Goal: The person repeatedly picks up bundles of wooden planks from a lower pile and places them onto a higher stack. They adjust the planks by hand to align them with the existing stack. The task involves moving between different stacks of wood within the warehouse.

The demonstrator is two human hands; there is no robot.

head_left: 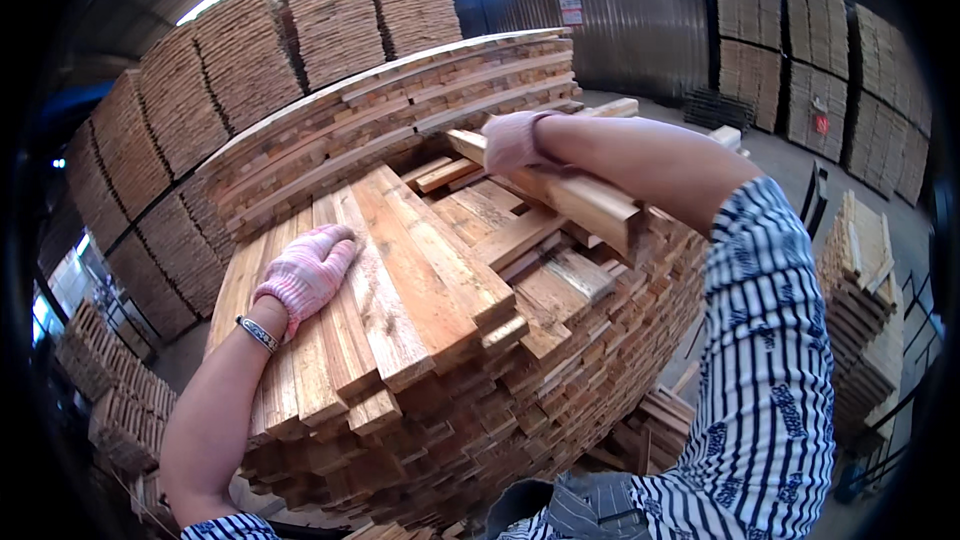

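Note:
My left hand (310, 270), in a pink and white knitted glove, lies on a row of pale wooden boards (415, 265) on top of a large stack. Its fingers rest along the wood and hold nothing. Farther right, my right hand (512, 143), in a similar glove, is closed over a thick wooden plank (580, 202). The plank lies slantwise on the stack, partly hidden under my forearm. Between the hands, loose shorter boards (520, 237) lie at different angles, with gaps among them.
A higher layer of stacked boards (400, 90) runs along the far side. Tall lumber piles (240, 50) rise behind it, and more (750, 40) stand at the far right. Another, smaller board stack (858, 280) is on the right, beyond my sleeve. Uneven board ends (480, 430) face me.

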